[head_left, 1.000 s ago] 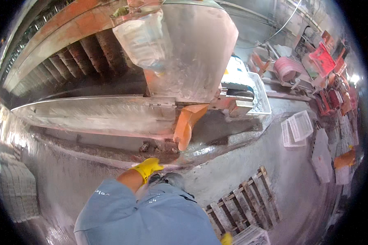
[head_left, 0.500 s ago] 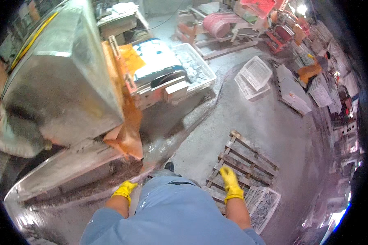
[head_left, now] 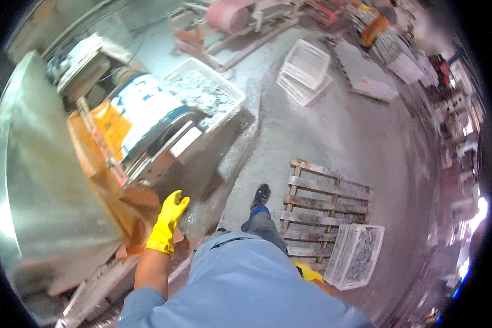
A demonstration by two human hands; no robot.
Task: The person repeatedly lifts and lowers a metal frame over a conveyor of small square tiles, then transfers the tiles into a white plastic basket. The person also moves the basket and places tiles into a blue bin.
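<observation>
My left hand [head_left: 169, 218], in a yellow rubber glove, hangs in front of me with nothing in it, thumb and fingers apart. It is nearest to an orange sheet [head_left: 112, 197] that drapes beside a big metal housing [head_left: 49, 175]. My right hand [head_left: 308, 271], gloved in yellow too, is low by my side and partly hidden behind my blue shirt; its fingers do not show. Close to it stand a wooden pallet [head_left: 328, 206] and a white plastic crate [head_left: 341, 257] holding grey flat pieces [head_left: 363, 252].
Left ahead is a belt machine [head_left: 150, 112] with a white crate [head_left: 234, 98] of grey pieces at its end. Two white crates [head_left: 306, 65] sit on the wet concrete floor [head_left: 344, 131] farther off. Behind them lie stacked grey slabs [head_left: 363, 71]. My dark boot [head_left: 261, 194] is stepping forward.
I have stepped forward and the view has turned. My left hand has swung up and ahead; my right hand has dropped back beside my body. The belt machine is nearer.
</observation>
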